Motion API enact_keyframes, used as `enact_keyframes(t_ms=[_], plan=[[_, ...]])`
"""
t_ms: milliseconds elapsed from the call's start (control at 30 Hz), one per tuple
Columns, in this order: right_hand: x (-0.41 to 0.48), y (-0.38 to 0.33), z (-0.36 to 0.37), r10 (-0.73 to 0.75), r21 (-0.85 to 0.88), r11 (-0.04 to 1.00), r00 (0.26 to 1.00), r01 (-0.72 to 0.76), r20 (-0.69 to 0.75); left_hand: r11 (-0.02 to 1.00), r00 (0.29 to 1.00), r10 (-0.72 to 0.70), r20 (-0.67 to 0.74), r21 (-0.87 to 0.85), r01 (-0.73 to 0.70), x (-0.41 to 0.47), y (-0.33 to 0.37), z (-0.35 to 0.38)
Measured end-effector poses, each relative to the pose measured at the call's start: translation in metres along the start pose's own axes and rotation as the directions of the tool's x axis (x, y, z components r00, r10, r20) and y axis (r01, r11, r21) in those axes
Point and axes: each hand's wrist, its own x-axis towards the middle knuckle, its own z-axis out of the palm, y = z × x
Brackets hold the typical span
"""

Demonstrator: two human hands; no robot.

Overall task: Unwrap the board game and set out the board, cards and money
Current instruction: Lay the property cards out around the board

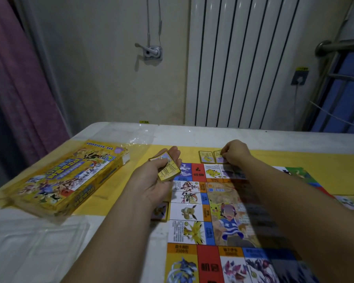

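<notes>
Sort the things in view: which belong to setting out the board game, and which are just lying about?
Job: board, card stack held in left hand, single card pinched by right hand, laid card, game box.
Lying about: radiator, curtain, metal rail.

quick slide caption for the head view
The left hand holds the card deck while the right hand pinches a card at the far edge of the unfolded board, game box at left.

The left hand (159, 176) cradles a stack of cards (169, 167), palm up, over the far left corner of the board (223, 211). The right hand (236, 152) pinches a card (220, 157) lying just past the board's far edge, beside a second card (206, 157). The game box (67, 176) lies to the left on the table (253, 137).
</notes>
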Motion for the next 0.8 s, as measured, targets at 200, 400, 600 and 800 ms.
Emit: enact_keyframes(t_ms=[200, 400, 600, 800], plan=[[0.006, 0.002, -0.001, -0.028, -0.109, 0.994, 0.998, 0.034, 0.055, 1.000, 1.000, -0.004, -0.007, 0.012, 0.004, 0.002, -0.002, -0.002], [0.009, 0.003, 0.006, -0.041, -0.167, 0.985, 0.997, 0.050, 0.058, 0.999, 1.000, -0.018, 0.000, 0.037, 0.018, 0.003, -0.004, -0.003], [0.003, 0.006, 0.001, -0.070, -0.177, 0.982, 0.997, 0.072, 0.017, 0.995, 1.000, -0.019, 0.017, 0.093, 0.017, 0.003, -0.007, -0.003], [-0.046, -0.033, -0.051, -0.181, 0.423, 0.894, 0.983, 0.147, 0.041, 0.973, 0.996, -0.026, 0.084, 0.233, 0.006, -0.002, -0.013, 0.001]])
